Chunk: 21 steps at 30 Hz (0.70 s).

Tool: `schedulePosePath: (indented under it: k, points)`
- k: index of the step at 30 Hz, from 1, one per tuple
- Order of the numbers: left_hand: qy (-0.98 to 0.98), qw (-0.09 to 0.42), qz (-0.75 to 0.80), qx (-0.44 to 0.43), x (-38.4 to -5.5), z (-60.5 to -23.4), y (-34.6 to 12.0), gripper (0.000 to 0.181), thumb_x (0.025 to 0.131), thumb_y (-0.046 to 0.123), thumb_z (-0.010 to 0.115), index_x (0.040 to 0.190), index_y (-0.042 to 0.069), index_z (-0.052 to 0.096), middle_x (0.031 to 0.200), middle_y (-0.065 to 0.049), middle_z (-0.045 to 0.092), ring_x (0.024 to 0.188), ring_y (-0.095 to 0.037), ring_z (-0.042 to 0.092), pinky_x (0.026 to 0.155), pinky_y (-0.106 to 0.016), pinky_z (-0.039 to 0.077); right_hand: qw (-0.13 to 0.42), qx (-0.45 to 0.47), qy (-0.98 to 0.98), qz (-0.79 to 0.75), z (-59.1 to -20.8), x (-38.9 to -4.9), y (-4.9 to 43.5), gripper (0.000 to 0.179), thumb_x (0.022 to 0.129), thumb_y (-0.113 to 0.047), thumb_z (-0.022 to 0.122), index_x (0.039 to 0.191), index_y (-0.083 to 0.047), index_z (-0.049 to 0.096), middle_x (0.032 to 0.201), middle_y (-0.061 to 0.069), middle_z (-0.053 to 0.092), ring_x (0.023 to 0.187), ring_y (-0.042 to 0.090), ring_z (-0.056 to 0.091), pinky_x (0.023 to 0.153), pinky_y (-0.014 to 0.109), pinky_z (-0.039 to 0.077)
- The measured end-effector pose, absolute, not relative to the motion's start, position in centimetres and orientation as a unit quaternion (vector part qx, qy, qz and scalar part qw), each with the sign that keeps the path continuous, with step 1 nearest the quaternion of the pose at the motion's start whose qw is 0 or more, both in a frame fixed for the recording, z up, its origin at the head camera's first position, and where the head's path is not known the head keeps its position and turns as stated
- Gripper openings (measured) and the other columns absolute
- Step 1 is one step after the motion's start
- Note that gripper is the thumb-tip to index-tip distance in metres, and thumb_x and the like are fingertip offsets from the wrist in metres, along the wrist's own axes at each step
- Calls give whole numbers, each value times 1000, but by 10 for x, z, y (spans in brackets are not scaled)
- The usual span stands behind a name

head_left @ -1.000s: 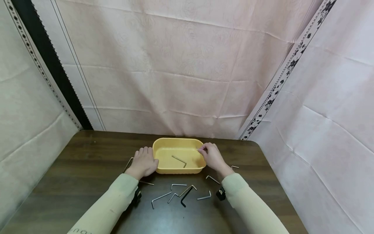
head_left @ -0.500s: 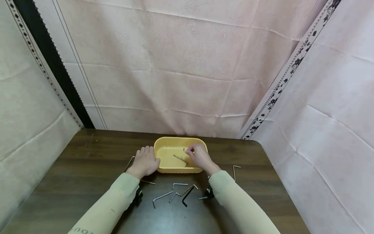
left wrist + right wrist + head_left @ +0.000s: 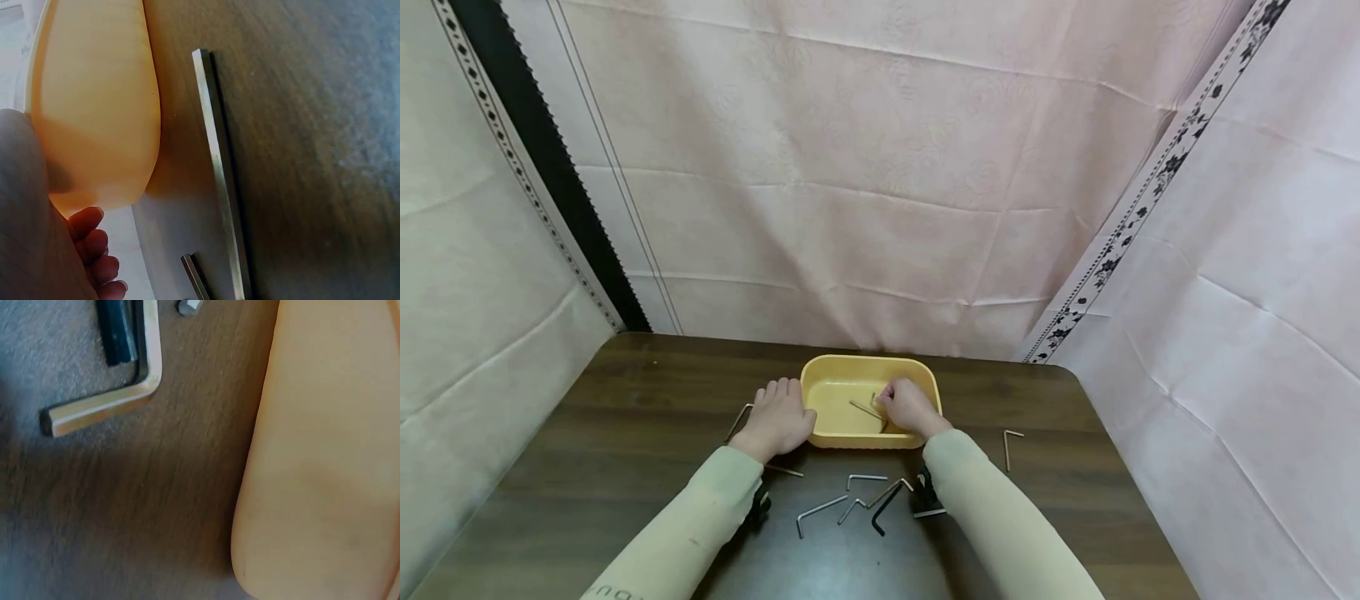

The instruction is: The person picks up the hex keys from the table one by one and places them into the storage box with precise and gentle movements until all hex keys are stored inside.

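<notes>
A yellow plastic tray (image 3: 842,442) stands near the far edge of the table. My left hand (image 3: 775,421) grips its left end, thumb over the rim and fingers along the outside. In the left wrist view the fingertips (image 3: 94,240) show past the tray's end. My right hand (image 3: 910,407) is over the inside of the tray, fingers curled, pinching a small hex key (image 3: 873,400) whose end shows beside the fingertips. Another hex key (image 3: 865,408) lies on the tray floor, partly behind that hand. The right wrist view shows the tray wall (image 3: 319,456) but not the fingers.
Several loose hex keys lie in front of the tray, including a black hex key (image 3: 887,510) and a silver hex key (image 3: 822,507). One hex key (image 3: 1008,450) is off to the right, another (image 3: 740,422) by my left hand. Cloth curtains (image 3: 880,208) surround the wooden table (image 3: 647,433).
My right hand has moved left from the tray's right rim and down into the tray with the hex key. The left hand keeps its hold on the tray's left end.
</notes>
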<state>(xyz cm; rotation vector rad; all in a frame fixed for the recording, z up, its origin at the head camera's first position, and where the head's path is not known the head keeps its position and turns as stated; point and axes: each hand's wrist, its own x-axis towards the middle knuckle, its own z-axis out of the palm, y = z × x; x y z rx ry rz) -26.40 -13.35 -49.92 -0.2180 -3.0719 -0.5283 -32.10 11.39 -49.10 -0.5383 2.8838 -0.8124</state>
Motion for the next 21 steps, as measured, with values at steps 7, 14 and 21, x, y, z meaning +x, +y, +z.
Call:
schedulePosePath:
  k: [7,14,21]
  points:
    - [-984,7,-164,-67,-264,-500,-131,42,93,35,47,115,-1,46,101,-13,44,91,-29,38,83,-46,30,84,-166,948,-259,-490,-320,115,38,94,-16,62,58,-12,49,53,-5,39,48,12,38,48,26,31]
    - [-984,1,-164,-70,-263,-498,-131,41,93,35,47,114,-1,46,100,-12,43,90,-29,38,82,-46,30,65,-180,944,-267,-480,-315,116,20,95,-12,57,76,-7,59,67,-3,50,60,13,47,58,28,39]
    - [-983,8,-169,-69,-265,-500,-134,40,92,33,48,113,-2,46,99,-13,44,89,-30,38,81,-46,30,14,-208,927,-312,-454,-310,138,5,93,-16,65,90,-12,63,83,-3,59,76,13,54,72,33,46]
